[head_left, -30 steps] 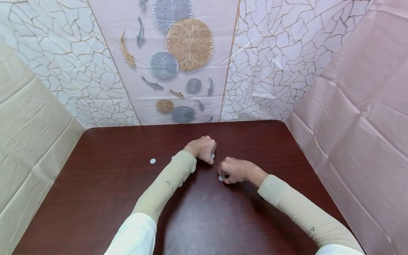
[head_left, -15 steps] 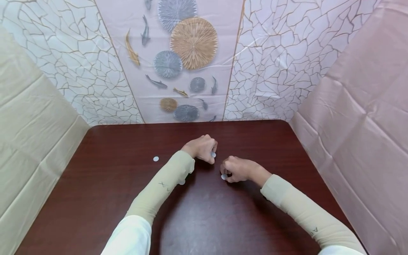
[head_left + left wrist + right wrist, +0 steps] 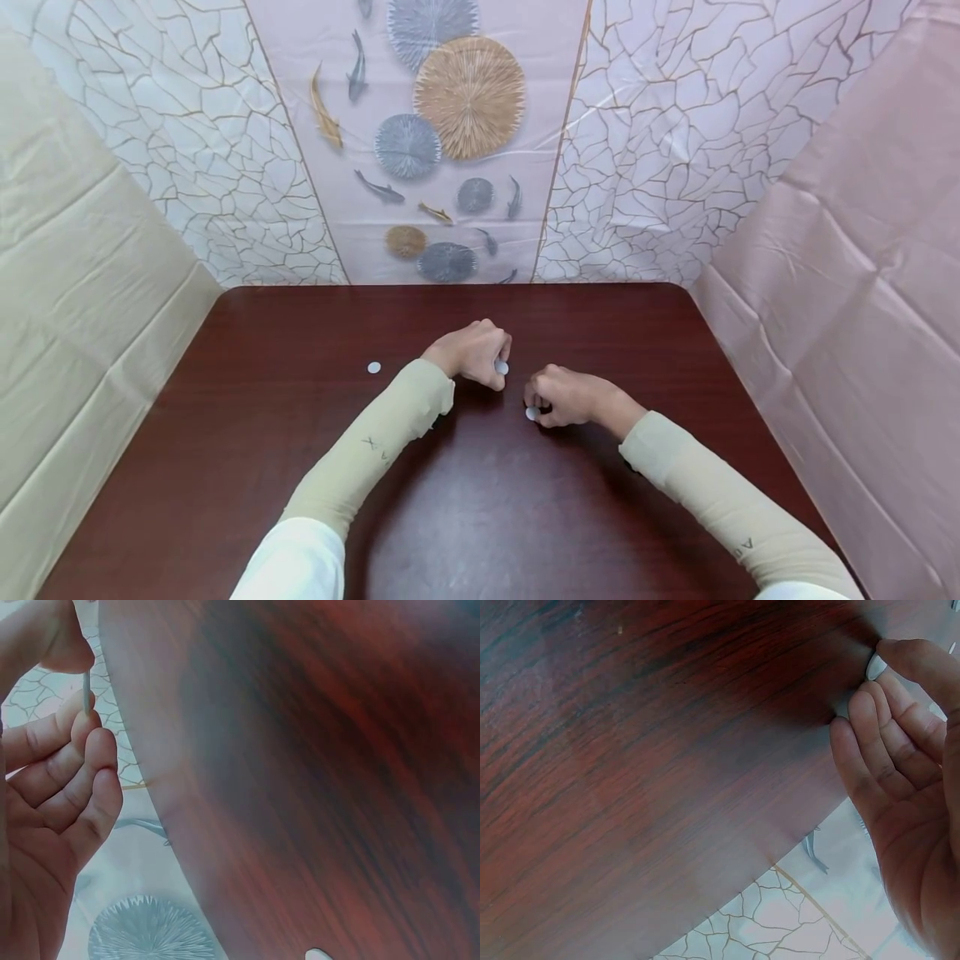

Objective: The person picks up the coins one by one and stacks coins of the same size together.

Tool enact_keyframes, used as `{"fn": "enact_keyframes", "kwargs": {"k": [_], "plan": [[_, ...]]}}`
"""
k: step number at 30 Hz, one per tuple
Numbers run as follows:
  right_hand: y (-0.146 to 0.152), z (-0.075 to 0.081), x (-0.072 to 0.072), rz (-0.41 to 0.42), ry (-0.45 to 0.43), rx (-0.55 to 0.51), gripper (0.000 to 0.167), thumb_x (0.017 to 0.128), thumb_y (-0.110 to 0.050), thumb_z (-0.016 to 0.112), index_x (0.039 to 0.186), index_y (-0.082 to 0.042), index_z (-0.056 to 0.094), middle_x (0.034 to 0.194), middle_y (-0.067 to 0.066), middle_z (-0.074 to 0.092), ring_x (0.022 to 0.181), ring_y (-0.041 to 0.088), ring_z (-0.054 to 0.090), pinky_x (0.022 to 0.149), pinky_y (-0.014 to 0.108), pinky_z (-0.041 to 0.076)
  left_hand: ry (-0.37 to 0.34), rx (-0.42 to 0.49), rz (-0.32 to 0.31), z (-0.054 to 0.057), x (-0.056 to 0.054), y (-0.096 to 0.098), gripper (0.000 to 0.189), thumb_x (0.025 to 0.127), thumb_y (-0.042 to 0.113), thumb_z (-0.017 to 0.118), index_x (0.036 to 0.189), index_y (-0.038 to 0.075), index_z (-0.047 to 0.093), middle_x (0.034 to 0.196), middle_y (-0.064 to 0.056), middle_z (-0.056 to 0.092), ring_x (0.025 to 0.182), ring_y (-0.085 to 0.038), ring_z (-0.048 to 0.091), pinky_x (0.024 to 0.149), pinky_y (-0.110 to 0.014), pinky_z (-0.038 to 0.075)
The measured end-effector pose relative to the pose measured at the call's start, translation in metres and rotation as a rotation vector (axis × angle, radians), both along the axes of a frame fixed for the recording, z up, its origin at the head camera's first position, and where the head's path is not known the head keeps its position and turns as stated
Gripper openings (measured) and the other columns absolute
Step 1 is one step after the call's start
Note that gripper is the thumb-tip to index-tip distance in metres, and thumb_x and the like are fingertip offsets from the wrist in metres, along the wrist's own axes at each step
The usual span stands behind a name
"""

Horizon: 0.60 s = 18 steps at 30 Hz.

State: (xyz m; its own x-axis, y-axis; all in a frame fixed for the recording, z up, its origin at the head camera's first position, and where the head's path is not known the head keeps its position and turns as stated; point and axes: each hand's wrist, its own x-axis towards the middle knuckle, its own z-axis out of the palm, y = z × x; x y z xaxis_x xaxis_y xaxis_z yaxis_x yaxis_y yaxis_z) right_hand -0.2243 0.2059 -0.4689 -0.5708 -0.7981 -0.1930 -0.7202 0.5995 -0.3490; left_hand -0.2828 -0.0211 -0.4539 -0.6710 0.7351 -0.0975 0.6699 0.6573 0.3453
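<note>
My left hand (image 3: pixel 477 354) pinches a small white disc (image 3: pixel 502 367) between thumb and fingertips, over the far middle of the table. In the left wrist view that disc (image 3: pixel 87 691) is seen edge-on. A little nearer and to the right, my right hand (image 3: pixel 572 397) pinches another white disc (image 3: pixel 532 413). The right wrist view has this disc (image 3: pixel 876 667) tilted between thumb and index finger, low over the tabletop. The hands are apart. Whether either disc touches the table cannot be told.
A loose white disc (image 3: pixel 374 367) lies on the dark red-brown table (image 3: pixel 480 517), left of my left sleeve. The left forearm covers part of the tabletop. Patterned cloth (image 3: pixel 637 167) hangs behind the table, and plain cloth (image 3: pixel 825 292) borders the right side.
The head view has shifted slightly. Both hands keep their pinches and have barely moved. A white disc glimpsed behind my left sleeve is now hidden; another below the forearm is almost covered.
</note>
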Motion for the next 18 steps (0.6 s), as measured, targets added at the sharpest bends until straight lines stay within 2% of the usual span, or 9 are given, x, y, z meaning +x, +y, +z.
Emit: {"fn": "enact_keyframes", "kwargs": {"k": [7, 14, 18], "plan": [[0.002, -0.002, -0.001, -0.022, -0.006, -0.019, 0.012, 0.088, -0.010, 0.081, 0.098, -0.010, 0.074, 0.094, 0.000, 0.071, 0.083, 0.006, 0.068, 0.072, 0.019, 0.056, 0.035, 0.003, 0.018, -0.004, 0.010, 0.000, 0.018, 0.074, 0.025, 0.080, 0.084, 0.017, 0.067, 0.076, 0.005, 0.067, 0.065, -0.011, 0.059, 0.061, -0.023, 0.049], [0.003, -0.002, 0.000, -0.035, -0.006, -0.036, 0.012, 0.087, -0.011, 0.083, 0.096, -0.010, 0.074, 0.093, -0.001, 0.071, 0.081, 0.006, 0.068, 0.072, 0.019, 0.056, -0.013, 0.000, 0.029, -0.006, 0.022, 0.000, 0.018, 0.077, 0.026, 0.079, 0.087, 0.018, 0.065, 0.076, 0.005, 0.066, 0.065, -0.012, 0.059, 0.060, -0.023, 0.048], [0.003, -0.005, -0.001, -0.036, 0.008, -0.042, 0.012, 0.088, -0.013, 0.082, 0.095, -0.011, 0.074, 0.091, -0.002, 0.071, 0.081, 0.006, 0.067, 0.072, 0.019, 0.056, -0.013, 0.006, 0.036, -0.007, 0.028, 0.000, 0.018, 0.077, 0.025, 0.079, 0.087, 0.017, 0.066, 0.076, 0.005, 0.066, 0.064, -0.010, 0.059, 0.061, -0.022, 0.048]]}}
